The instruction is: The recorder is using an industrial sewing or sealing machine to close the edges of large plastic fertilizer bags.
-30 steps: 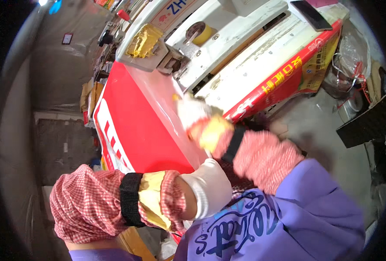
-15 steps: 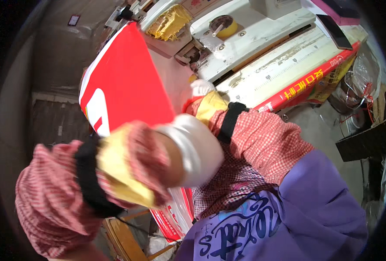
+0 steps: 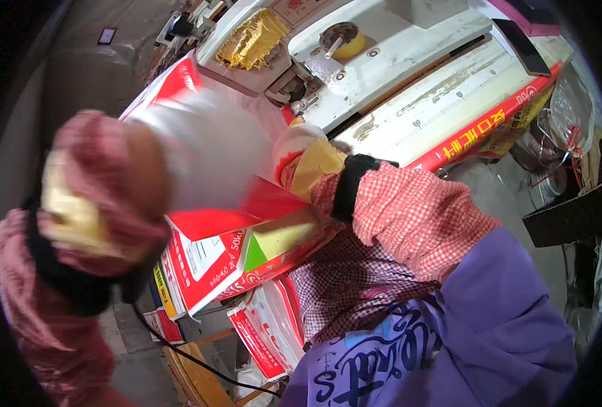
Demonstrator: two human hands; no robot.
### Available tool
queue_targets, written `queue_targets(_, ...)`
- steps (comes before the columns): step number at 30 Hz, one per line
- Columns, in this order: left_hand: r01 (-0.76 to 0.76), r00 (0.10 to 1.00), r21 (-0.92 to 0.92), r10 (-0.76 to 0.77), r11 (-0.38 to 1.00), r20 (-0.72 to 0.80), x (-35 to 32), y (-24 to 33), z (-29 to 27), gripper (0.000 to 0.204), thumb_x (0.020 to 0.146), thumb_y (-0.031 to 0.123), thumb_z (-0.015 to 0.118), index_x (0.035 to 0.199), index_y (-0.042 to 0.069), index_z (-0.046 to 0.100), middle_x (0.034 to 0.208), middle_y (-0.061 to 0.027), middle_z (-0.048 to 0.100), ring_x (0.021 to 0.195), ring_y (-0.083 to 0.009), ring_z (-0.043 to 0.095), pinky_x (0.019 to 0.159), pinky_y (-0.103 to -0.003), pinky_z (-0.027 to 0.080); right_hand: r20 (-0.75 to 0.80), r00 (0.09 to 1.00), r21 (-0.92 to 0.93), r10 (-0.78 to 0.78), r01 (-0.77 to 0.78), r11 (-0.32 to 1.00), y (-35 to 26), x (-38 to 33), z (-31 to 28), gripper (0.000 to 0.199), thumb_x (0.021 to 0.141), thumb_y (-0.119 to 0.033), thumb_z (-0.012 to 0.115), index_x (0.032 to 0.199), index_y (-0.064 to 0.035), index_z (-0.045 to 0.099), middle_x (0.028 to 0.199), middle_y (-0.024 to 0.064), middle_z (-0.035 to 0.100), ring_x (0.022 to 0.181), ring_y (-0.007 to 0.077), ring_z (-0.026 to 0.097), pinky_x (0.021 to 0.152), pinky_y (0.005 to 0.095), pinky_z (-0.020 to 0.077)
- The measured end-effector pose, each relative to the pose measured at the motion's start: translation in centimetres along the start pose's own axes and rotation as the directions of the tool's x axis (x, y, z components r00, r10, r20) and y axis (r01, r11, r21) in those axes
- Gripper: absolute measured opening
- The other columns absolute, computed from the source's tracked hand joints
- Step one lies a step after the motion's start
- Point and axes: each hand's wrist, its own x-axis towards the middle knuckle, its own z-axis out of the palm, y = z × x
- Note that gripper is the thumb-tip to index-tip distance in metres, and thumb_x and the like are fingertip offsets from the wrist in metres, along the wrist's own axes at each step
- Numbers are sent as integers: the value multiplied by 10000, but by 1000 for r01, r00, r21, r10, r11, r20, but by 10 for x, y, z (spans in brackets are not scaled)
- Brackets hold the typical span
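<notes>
My left hand (image 3: 209, 152), in a white glove, is smeared by motion over a red and white printed sack (image 3: 209, 271); its fingers cannot be made out. My right hand (image 3: 301, 142), in a white glove with a red cuff, lies on the sack's pale part beside the working end of a white sewing machine (image 3: 382, 68). Its fingertips are mostly hidden, so its grip does not show. The sack spreads leftward under both hands, with its printed lower part folded near my lap. Both forearms wear red checked sleeves with black bands.
A roll of yellow tape (image 3: 345, 41) and a ragged yellow cloth (image 3: 253, 41) rest on the machine. The worktop (image 3: 443, 95) with a red printed front edge runs right, bearing a black phone-like slab (image 3: 521, 47). Folded sacks (image 3: 267, 332) and a wooden stool (image 3: 199, 373) are below.
My left hand has swung left and up, away from my right hand. The raised red sheet of the sack has dropped, uncovering its printed lower part. My right hand has shifted slightly left.
</notes>
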Motion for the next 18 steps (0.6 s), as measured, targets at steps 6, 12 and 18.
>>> queue_targets(6, 174, 943, 190, -220, 966, 251, -26, 58, 54, 53, 712, 123, 592, 675, 84, 589, 650, -37, 599, 619, -158, 593, 538, -288, 486, 231, 965, 783, -121, -111, 612, 75, -81, 18, 55, 696, -169, 583, 670, -121, 590, 528, -26, 474, 488, 87, 471, 449, 280, 386)
queue_targets(12, -16, 841, 392, -200, 920, 503, -5, 61, 62, 126, 688, 170, 567, 663, 56, 614, 612, -93, 563, 557, -264, 554, 525, -364, 467, 281, 958, 639, -53, -146, 755, 103, -85, 47, 124, 718, -147, 557, 595, -135, 560, 484, -13, 455, 439, 110, 443, 411, 282, 356)
queue_targets(18, -163, 957, 490, 15, 856, 291, -63, 62, 29, 209, 699, 237, 583, 585, 62, 597, 566, -99, 532, 628, -273, 516, 646, -417, 445, 38, 984, 333, 172, -175, 927, 117, -81, 61, 225, 724, -139, 554, 501, -141, 524, 424, 4, 433, 386, 137, 429, 378, 288, 335)
